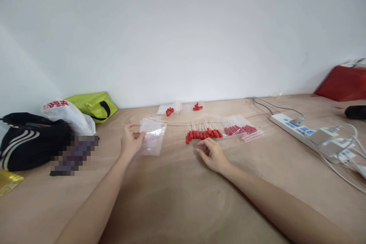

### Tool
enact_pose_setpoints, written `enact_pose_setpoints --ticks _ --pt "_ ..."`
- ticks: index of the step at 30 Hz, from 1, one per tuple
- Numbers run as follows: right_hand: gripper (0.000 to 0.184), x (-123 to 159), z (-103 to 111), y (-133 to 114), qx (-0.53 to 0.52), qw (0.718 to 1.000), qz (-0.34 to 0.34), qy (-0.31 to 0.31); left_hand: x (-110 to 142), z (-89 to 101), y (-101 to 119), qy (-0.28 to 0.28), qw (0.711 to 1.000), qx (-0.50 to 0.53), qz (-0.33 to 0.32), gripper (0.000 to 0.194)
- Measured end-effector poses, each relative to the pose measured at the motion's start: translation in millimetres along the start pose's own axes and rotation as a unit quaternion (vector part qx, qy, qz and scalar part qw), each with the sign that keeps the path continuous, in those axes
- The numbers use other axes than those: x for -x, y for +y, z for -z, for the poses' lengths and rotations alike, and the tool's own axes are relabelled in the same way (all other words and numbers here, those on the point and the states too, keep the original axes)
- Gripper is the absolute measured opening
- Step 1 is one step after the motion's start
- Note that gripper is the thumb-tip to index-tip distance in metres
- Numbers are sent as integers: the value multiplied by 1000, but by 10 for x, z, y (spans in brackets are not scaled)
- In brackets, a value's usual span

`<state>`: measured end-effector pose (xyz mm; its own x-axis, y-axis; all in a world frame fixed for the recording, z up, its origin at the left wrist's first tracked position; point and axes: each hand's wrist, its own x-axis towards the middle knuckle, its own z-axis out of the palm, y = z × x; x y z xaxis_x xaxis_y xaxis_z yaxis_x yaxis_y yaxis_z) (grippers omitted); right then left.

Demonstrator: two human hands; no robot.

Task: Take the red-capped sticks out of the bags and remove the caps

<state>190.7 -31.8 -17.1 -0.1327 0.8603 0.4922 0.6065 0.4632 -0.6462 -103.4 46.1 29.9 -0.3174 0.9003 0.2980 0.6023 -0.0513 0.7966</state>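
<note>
My left hand [130, 140] pinches the left edge of a small clear zip bag [152, 135] that lies on the wooden table [177, 198]. My right hand [213, 155] rests on the table with loosely curled fingers, holding nothing. Its fingertips are just below a row of several droppers with red bulbs [202, 132]. To the right of that row lie clear bags filled with more red-bulb droppers [241, 129].
Two more small bags with red pieces [183, 108] lie near the wall. A black bag [31, 139], a white plastic bag [68, 116] and a green pouch [93, 106] sit at left. A white power strip [311, 135] with cables lies at right, near a red object [343, 84].
</note>
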Motion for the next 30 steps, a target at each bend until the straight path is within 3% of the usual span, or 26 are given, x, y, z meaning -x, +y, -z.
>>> enact_pose_setpoints --ticks 2,4,7,9,11,12,14,16,19,26,30 --pt "9 -3 -2 10 3 1000 1 -9 -255 76 -93 47 995 -85 28 52" --pt "9 -4 -3 17 1 1000 -7 -17 -408 106 -164 53 986 -154 43 52" --pt "9 -5 -4 19 -3 999 -23 -26 -440 100 -199 57 972 -228 22 46" --pt "8 -5 -4 17 -4 999 -25 -28 -347 81 -166 91 959 -261 -55 36" --pt "8 -4 -4 16 -7 999 -27 -30 -191 54 -103 100 939 -272 -186 27" --pt "8 -3 -4 15 -9 999 -29 -32 -102 35 -68 68 925 -265 -262 23" --pt "8 -2 -4 13 -12 999 -33 -36 69 -10 -9 -61 872 -262 -408 20" --pt "7 0 -2 10 -13 999 -33 -39 184 -59 21 -116 824 -288 -473 19" --pt "7 1 3 6 -12 999 -30 -36 213 -111 10 -124 804 -320 -485 21" --pt "5 2 0 12 -5 999 -19 -37 98 -131 -42 -151 837 -289 -440 25" --pt "5 2 -11 26 -9 999 -19 -33 103 -151 1 -122 830 -345 -422 26"
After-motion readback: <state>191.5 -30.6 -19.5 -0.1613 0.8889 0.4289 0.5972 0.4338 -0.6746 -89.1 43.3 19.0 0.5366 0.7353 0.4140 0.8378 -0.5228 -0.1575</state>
